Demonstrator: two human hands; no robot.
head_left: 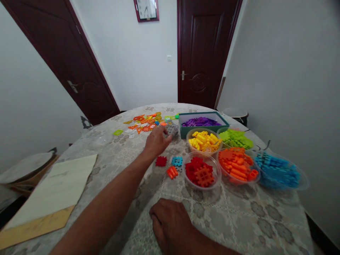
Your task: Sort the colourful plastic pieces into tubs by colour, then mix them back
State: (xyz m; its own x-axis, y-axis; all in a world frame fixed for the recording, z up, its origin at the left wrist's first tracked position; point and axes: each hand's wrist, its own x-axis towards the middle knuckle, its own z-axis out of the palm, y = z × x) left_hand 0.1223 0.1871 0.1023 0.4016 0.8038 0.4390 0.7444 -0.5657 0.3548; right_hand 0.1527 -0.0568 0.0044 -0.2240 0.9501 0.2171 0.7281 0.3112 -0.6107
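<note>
My left hand point(156, 141) reaches forward over the table, beside a small heap of grey plastic pieces point(172, 129). Its thumb and forefinger are apart at the heap's near left edge; the other fingers are partly hidden. Nearer to me, my right hand point(172, 221) rests on the tablecloth with its fingers curled in, and no piece shows in it. Between the hands lie a red square piece point(160, 161), a blue square piece point(177, 161) and some orange tube pieces point(172, 172).
Clear bowls hold red point(199, 187), yellow point(204, 151), orange point(239, 181), green point(236, 139) and blue pieces point(281, 171). Behind them stands a green box point(204, 131) of purple pieces. Mixed flat pieces point(146, 122) lie far left; a paper sheet point(53, 191) is at the near left.
</note>
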